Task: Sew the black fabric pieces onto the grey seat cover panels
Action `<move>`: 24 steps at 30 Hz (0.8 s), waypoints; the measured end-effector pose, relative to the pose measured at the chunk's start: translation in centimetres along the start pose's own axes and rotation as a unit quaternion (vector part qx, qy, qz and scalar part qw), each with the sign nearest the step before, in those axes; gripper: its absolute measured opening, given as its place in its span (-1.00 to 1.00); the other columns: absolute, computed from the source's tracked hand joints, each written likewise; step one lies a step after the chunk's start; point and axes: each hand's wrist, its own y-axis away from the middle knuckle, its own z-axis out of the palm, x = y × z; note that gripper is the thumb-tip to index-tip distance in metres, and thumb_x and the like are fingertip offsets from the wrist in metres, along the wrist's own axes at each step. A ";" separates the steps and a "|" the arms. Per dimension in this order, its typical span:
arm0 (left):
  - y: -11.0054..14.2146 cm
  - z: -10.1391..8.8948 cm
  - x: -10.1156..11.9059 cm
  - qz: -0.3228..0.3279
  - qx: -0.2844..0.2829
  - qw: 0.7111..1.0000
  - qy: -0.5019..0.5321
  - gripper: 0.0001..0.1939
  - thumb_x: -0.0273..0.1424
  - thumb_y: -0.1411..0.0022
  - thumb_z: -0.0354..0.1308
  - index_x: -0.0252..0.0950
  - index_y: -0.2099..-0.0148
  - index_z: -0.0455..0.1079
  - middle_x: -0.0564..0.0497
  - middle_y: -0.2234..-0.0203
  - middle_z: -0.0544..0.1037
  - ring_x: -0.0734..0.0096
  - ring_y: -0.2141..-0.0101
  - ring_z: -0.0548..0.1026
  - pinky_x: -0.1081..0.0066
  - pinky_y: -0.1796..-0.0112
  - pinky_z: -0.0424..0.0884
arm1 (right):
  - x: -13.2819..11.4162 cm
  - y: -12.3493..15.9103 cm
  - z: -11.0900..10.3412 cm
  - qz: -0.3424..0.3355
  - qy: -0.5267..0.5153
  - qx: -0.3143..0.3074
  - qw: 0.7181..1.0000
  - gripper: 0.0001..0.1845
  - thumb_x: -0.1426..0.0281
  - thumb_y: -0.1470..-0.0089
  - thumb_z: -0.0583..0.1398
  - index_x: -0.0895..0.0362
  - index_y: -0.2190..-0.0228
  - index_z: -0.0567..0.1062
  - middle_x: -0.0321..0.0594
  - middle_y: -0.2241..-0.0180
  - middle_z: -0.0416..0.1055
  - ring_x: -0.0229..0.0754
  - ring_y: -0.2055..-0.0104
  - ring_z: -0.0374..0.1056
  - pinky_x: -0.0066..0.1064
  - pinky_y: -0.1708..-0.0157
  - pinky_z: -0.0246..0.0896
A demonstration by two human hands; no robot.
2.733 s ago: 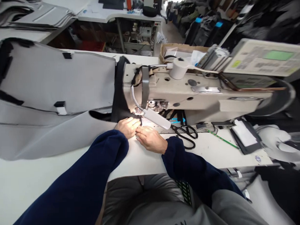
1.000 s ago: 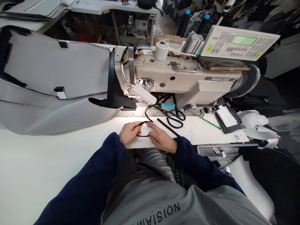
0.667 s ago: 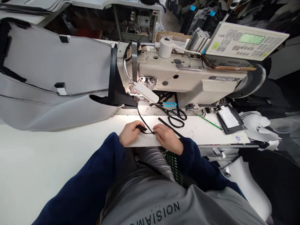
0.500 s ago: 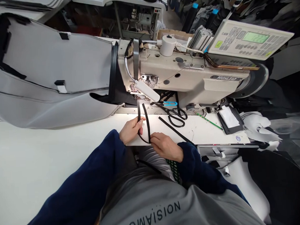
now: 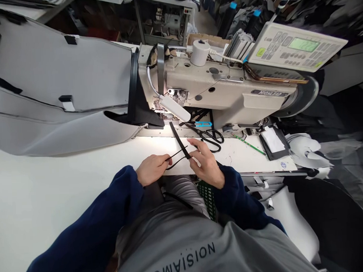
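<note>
"HIGHLEAD" on the sewing machine (image 5: 227, 86), "…ISION" on the grey shirt (image 5: 173, 243)

White table (image 5: 119, 148), clock centred on black scissors (image 5: 215, 137), 12 away from wearer. Sewing machine (image 5: 227, 86) at 12. Blue snips (image 5: 203, 124) near scissors, 11. Large grey cover (image 5: 80, 133) at 9. Green stick (image 5: 249, 144) at 3; beyond it, black sheet (image 5: 281, 151) with white paper (image 5: 273, 140) on top.

In my head view, the left hand (image 5: 152, 169) pinches a black strip (image 5: 179, 140) (bent back), the right hand (image 5: 206, 165) touching it, scissors (image 5: 211, 137) nearby
</note>
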 end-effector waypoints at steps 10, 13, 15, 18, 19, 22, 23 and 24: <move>-0.7 0.7 0.4 0.057 0.041 0.988 0.136 -0.69 -0.27 -0.25 -0.17 -0.27 0.19 0.36 0.10 0.59 0.37 0.48 0.60 0.28 0.48 0.50 0.21 | 0.4 -0.2 1.3 -0.042 -0.050 -0.059 0.996 -0.82 0.57 -0.14 0.02 0.13 0.30 0.38 -0.03 -0.01 0.33 -0.11 0.00 0.29 -0.18 0.03 0.29; -0.5 0.4 -0.3 0.058 0.098 0.985 0.126 -0.69 -0.23 -0.25 -0.16 -0.28 0.30 0.35 0.11 0.66 0.26 0.48 0.60 0.22 0.48 0.52 0.15 | 1.5 -0.4 2.0 -0.077 -0.021 -0.139 0.987 -0.83 0.51 -0.19 0.03 0.14 0.24 0.40 -0.03 -0.09 0.28 -0.10 -0.06 0.25 -0.16 -0.03 0.25; 0.0 0.0 -1.1 0.041 0.135 0.976 0.164 -0.68 -0.20 -0.26 -0.13 -0.28 0.26 0.35 0.13 0.66 0.23 0.51 0.62 0.18 0.49 0.54 0.12 | 2.6 -0.5 2.6 -0.108 0.010 -0.180 0.978 -0.79 0.47 -0.22 0.03 0.16 0.15 0.40 -0.03 -0.03 0.34 -0.09 -0.08 0.23 -0.15 -0.06 0.22; 0.9 -0.7 -2.3 0.014 0.182 0.954 0.238 -0.68 -0.17 -0.27 -0.10 -0.29 0.21 0.33 0.16 0.67 0.17 0.55 0.65 0.11 0.51 0.58 0.04 | 3.7 -0.6 3.3 -0.122 0.072 -0.189 0.972 -0.74 0.49 -0.23 0.01 0.20 0.07 0.37 -0.02 0.00 0.37 -0.04 -0.10 0.20 -0.10 -0.05 0.19; 1.1 -1.0 -2.7 0.009 0.196 0.946 0.258 -0.69 -0.17 -0.27 -0.09 -0.29 0.21 0.33 0.16 0.68 0.16 0.55 0.65 0.09 0.51 0.59 0.02 | 3.8 -0.7 3.4 -0.109 0.092 -0.176 0.974 -0.73 0.49 -0.23 0.00 0.21 0.08 0.38 0.00 0.00 0.36 -0.02 -0.09 0.20 -0.10 -0.03 0.19; 1.4 -1.3 -3.8 0.000 0.233 0.933 0.275 -0.70 -0.18 -0.28 -0.07 -0.29 0.21 0.34 0.16 0.69 0.14 0.56 0.65 0.07 0.51 0.60 -0.01 | 2.6 -0.8 3.6 -0.068 0.121 -0.123 0.983 -0.74 0.50 -0.24 -0.03 0.24 0.13 0.40 0.07 0.02 0.35 -0.02 -0.02 0.24 -0.14 0.05 0.22; 1.4 -1.3 -4.4 -0.005 0.250 0.932 0.264 -0.71 -0.19 -0.27 -0.05 -0.29 0.21 0.35 0.16 0.69 0.14 0.56 0.65 0.07 0.51 0.60 -0.01 | 1.8 -0.7 3.8 -0.068 0.118 -0.119 0.984 -0.73 0.50 -0.24 -0.04 0.25 0.14 0.40 0.07 0.03 0.35 -0.03 0.01 0.25 -0.17 0.06 0.23; 1.3 -1.1 -5.0 -0.011 0.269 0.930 0.250 -0.71 -0.19 -0.26 -0.04 -0.29 0.21 0.36 0.15 0.68 0.15 0.56 0.65 0.07 0.51 0.60 0.00 | 0.9 -0.3 4.1 -0.079 0.106 -0.131 0.983 -0.73 0.49 -0.24 -0.04 0.24 0.15 0.41 0.05 0.04 0.36 -0.05 0.04 0.27 -0.20 0.08 0.23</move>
